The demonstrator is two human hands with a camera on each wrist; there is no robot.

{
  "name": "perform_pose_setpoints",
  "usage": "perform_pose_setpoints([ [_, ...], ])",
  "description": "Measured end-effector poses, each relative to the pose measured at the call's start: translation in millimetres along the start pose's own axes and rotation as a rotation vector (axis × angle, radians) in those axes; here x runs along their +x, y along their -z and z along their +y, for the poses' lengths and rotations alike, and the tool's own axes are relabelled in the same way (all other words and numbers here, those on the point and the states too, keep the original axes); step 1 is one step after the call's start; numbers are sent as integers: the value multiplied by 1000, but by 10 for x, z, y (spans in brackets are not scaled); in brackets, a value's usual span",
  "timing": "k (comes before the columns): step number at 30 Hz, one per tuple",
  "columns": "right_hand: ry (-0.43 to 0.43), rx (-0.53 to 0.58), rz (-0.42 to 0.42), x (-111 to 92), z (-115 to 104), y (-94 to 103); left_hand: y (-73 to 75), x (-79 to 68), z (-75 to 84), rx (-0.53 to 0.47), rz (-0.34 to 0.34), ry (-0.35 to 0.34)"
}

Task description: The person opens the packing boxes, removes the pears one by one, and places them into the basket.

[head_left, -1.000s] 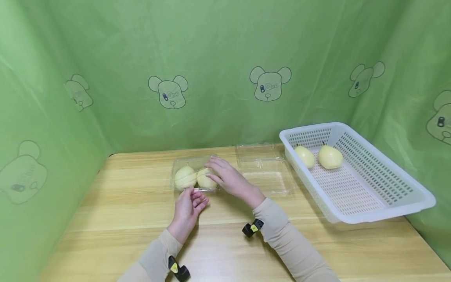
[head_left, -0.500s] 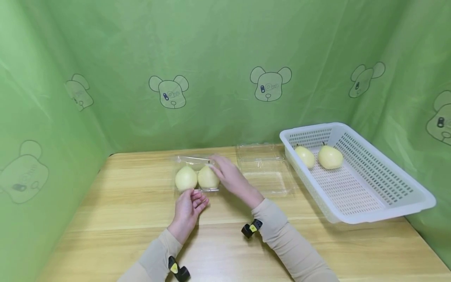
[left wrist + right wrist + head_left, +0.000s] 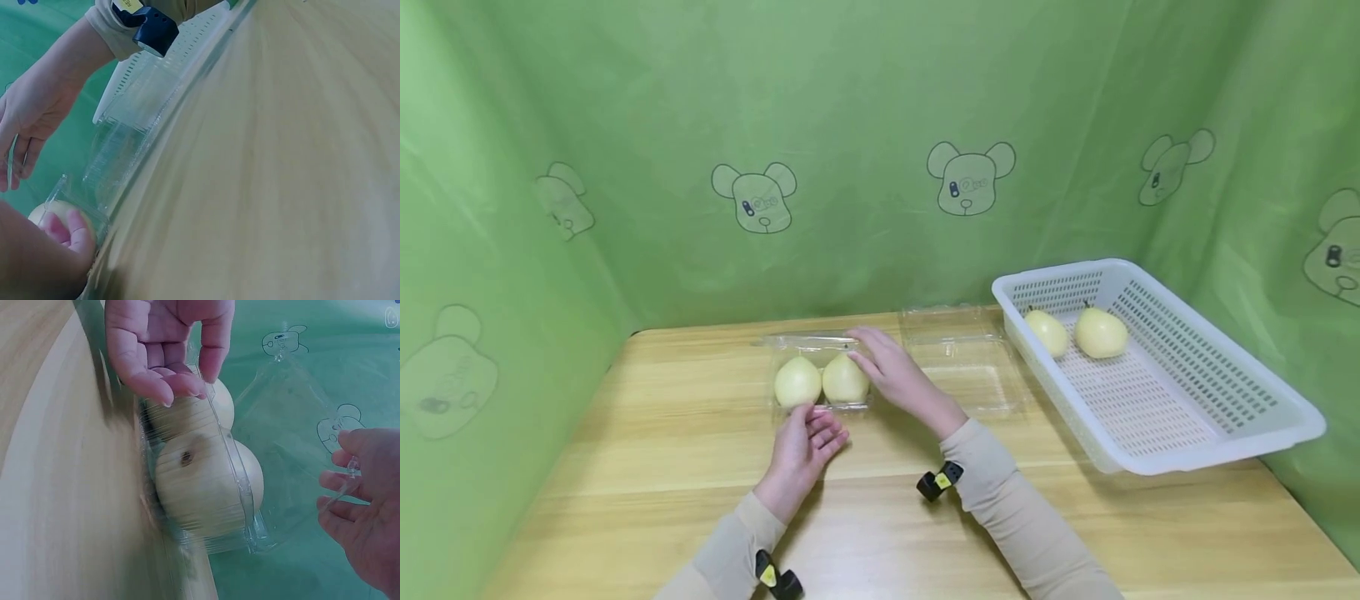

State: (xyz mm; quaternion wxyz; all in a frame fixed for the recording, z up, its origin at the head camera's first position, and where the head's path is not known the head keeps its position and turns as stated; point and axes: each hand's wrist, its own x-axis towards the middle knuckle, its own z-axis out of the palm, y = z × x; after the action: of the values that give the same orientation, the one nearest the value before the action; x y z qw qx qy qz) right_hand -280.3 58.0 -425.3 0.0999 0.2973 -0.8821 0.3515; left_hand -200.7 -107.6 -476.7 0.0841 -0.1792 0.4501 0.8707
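Two pale yellow pears (image 3: 797,382) sit side by side in a clear plastic clamshell box (image 3: 240,481) on the wooden table. Its hinged lid (image 3: 284,419) stands raised and tilted back, away from the pears. My right hand (image 3: 895,371) is at the box's far right; in the right wrist view its thumb and fingers pinch the lid's edge. At the front, my left hand (image 3: 805,446) has its thumb and index finger on the near rim, pinching it, while the other fingers are loosely curled.
A second clear clamshell box (image 3: 966,367) lies unfolded to the right of the first. Beyond it, a white perforated basket (image 3: 1165,417) holds two more pears (image 3: 1101,332). Green curtains (image 3: 865,267) border the wooden table (image 3: 647,467) at the back and sides.
The lid has swung up and back from over the pears. My right hand has moved slightly away with it, while my left hand has stayed at the front rim.
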Motion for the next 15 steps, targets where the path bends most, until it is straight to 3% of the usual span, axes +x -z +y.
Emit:
perform_pose_setpoints([
  [9, -21, 51, 9, 15, -5, 3, -48, -49, 62, 203, -229, 166],
  [12, -21, 53, 19, 17, 2, 3, -63, -74, 113, 264, -290, 170],
  [15, -25, 55, 27, 18, 3, 3, -74, -87, 178, 297, -308, 139],
])
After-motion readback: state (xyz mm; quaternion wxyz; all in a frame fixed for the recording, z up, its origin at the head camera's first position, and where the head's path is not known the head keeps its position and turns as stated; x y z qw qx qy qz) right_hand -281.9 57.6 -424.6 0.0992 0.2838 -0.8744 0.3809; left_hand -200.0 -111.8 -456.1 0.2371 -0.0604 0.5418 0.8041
